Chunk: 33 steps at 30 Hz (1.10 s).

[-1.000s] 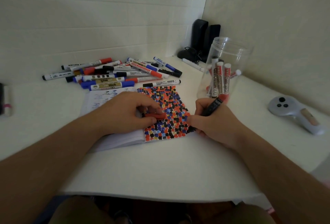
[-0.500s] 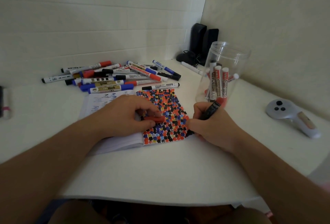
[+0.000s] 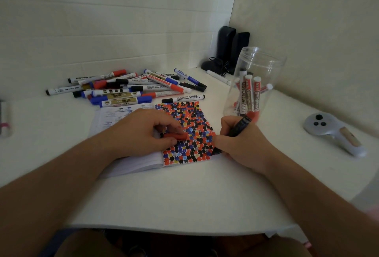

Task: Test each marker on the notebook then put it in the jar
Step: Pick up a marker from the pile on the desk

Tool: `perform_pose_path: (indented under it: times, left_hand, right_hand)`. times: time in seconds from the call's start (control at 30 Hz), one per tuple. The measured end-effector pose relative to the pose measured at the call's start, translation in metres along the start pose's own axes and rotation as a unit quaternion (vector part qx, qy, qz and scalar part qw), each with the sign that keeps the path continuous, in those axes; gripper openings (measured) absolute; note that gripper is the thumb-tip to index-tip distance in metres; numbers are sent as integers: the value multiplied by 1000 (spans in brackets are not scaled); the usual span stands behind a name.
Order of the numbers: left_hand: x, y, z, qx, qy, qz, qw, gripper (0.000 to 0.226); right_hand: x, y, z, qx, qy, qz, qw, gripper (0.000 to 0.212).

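Observation:
An open notebook [image 3: 190,121] lies on the white table, its right page covered in red, blue and black dots. My right hand [image 3: 242,144] grips a dark marker [image 3: 239,126] with its tip down at the page's right edge. On the page rests my left hand [image 3: 143,131], pinching a red marker cap [image 3: 176,136]. A clear plastic jar [image 3: 260,68] stands just beyond my right hand and holds several markers. A pile of loose markers [image 3: 131,88] lies behind the notebook.
A grey handheld controller [image 3: 332,133] lies at the right. Two black speakers [image 3: 231,49] and a dark object with cables stand in the far corner. A white marker [image 3: 218,77] lies near them. The table's front edge runs close to my lap.
The view has shifted slightly. Both hands keep their places on the notebook, and the marker tip stays at the page's right edge.

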State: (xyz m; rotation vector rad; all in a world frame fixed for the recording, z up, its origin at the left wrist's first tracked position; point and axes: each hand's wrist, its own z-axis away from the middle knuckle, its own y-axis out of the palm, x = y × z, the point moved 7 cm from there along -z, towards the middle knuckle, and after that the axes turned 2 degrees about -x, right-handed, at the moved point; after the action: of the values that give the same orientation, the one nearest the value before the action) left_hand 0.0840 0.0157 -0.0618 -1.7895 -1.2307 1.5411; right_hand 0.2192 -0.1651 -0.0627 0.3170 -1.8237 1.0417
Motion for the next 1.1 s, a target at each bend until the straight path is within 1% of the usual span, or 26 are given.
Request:
perform_pose_path:
  times: [0.17,0.37,0.5,0.63,0.7,0.73,0.77,0.83,0.9,0.93,1.0,1.03,1.1]
  left_hand:
    - [-1,-1,0,-3,1,-4,1000,35]
    - [0,-1,0,-4,-3,-4,1000,34]
    - [-1,-1,1,-5,-6,-6,1000,34]
    - [2,-1,1,-1,-31,-1,1000,38]
    - [5,-1,1,0,-54,17,998,38]
    - [6,-3,0,-9,-64,30,997,38]
    - [8,-7,0,-26,-71,46,996,38]
    - [12,-14,-1,-68,-86,69,992,40]
    - [15,-20,-1,-94,-99,86,987,39]
    - [16,-22,-2,-105,-107,107,983,38]
    - [19,-26,-1,-131,-120,130,976,35]
    - [21,-28,-1,-145,-126,123,974,33]
    - [28,-32,1,-170,-145,106,969,31]
  right_hand:
    - [-1,3,0,15,-1,1,1000,35]
    - [-1,-1,-1,-4,0,-14,1000,32]
    - [-3,1,-2,3,-6,2,1000,34]
    - [-4,2,-2,14,-1,-8,1000,37]
    - [-1,1,-4,15,-3,-48,999,42]
    - [3,-1,-6,18,-8,-73,997,43]
    - [11,-3,-9,25,-20,-96,995,40]
    - [35,-8,-16,43,-63,-131,988,26]
    - [59,-9,-28,67,-99,-169,978,12]
    - [67,-7,-35,80,-104,-187,974,10]
    - [72,4,-52,89,-89,-215,969,19]
    - [69,10,-59,81,-75,-226,968,24]
    - [57,23,-68,40,-49,-268,961,28]
